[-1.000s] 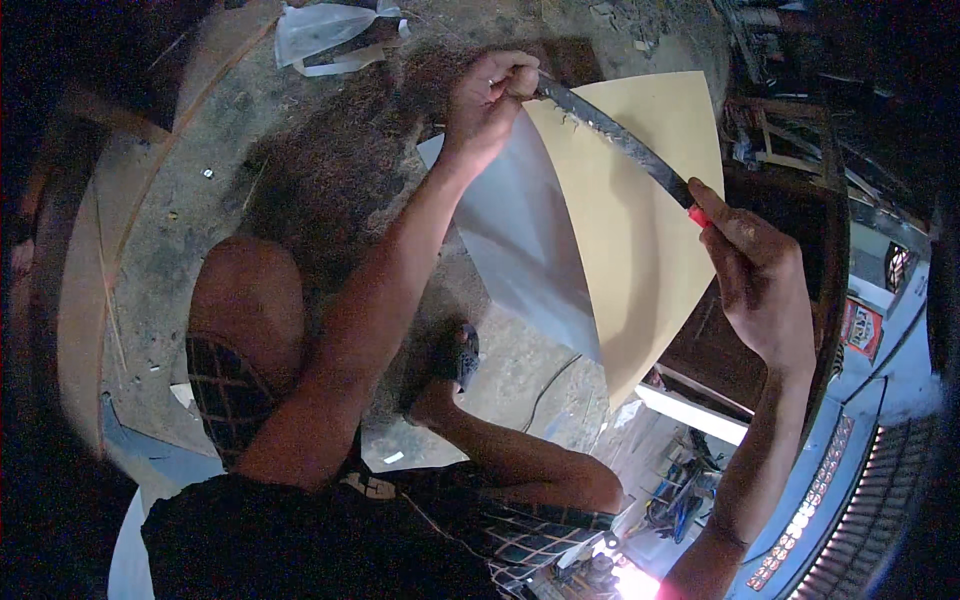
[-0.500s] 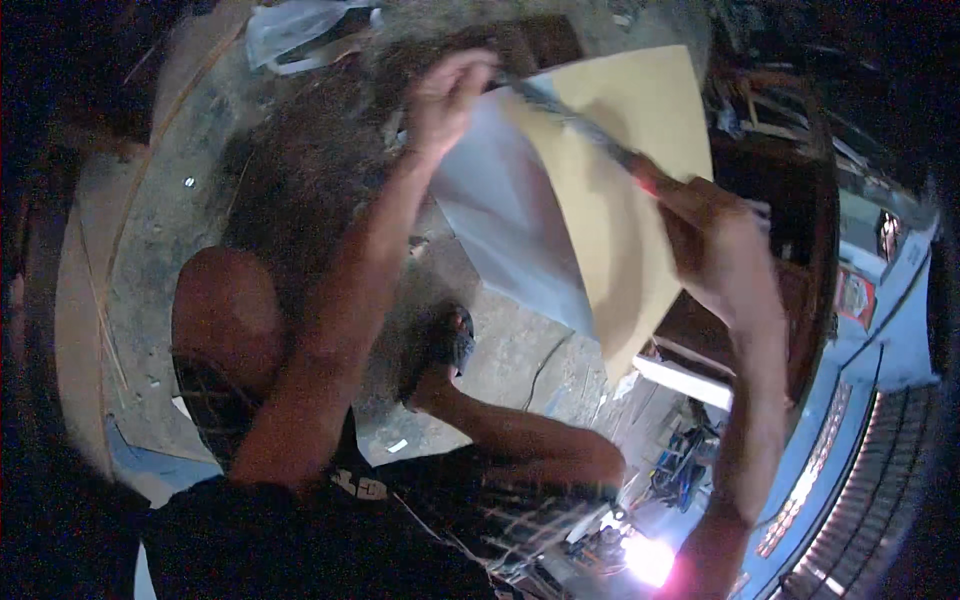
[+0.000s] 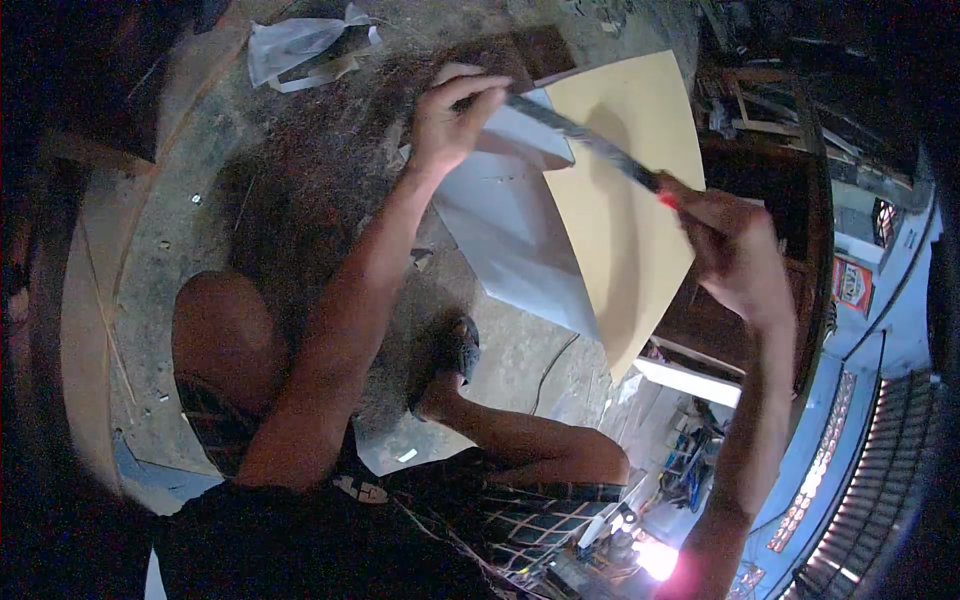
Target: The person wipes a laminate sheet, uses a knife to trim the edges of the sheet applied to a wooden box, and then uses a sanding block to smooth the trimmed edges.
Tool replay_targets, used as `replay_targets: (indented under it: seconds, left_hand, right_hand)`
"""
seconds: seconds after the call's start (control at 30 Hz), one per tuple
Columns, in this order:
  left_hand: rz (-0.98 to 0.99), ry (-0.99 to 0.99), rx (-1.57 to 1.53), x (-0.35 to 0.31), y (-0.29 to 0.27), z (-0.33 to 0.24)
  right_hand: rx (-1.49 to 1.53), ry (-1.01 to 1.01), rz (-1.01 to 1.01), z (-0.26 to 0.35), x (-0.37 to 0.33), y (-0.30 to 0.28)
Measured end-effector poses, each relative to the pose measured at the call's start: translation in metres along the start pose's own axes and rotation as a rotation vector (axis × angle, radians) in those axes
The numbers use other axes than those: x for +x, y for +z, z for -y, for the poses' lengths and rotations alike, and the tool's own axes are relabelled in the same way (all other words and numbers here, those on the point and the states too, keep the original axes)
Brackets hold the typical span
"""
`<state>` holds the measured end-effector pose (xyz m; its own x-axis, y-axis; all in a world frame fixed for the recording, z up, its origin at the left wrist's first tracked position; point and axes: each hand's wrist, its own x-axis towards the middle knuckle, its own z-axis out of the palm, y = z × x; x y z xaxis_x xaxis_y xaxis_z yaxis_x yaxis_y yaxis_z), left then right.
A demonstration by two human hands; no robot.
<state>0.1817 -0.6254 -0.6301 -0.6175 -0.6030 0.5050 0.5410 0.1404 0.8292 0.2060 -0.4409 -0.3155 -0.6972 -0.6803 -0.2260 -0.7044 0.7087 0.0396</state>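
In front of me a long, flat, dark tool that looks like a file slants across a curved cream-yellow sheet. My right hand is closed around its red grip. At the far end my left hand has its thumb and fingers closed at the tool's tip. Left of the yellow sheet hangs a white-grey sheet, its top part folded or curled under the tool. Whether the tool touches the yellow sheet's edge I cannot tell.
A dark brown wooden cabinet stands behind the sheets on the right. Clear plastic lies on the dirty concrete floor at the far left. My sandalled foot is below the sheets. A bright light glares near my right forearm.
The tool and my right hand have shifted slightly right and down. My left hand moved a little right and down with it, and a curled white edge now shows beneath the tool.
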Motion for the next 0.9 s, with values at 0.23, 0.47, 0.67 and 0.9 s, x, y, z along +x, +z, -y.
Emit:
replay_targets:
  seconds: [0.23, 0.47, 0.67, 0.9]
  left_hand:
    - [-0.125, -0.114, 0.001, -0.043, 0.000, 0.021]
    - [-0.084, 0.032, 0.148, -0.037, 0.004, 0.003]
    - [-0.075, -0.015, 0.060, -0.039, 0.000, -0.007]
    - [0.024, -0.031, -0.019, -0.053, 0.003, -0.017]
  right_hand:
    - [-0.121, -0.095, 0.126, 0.000, 0.001, 0.022]
    - [0.028, -0.139, 0.066, -0.030, -0.020, 0.030]
    - [0.007, -0.083, 0.061, -0.017, -0.023, 0.023]
    - [0.101, -0.071, 0.044, -0.038, -0.041, 0.043]
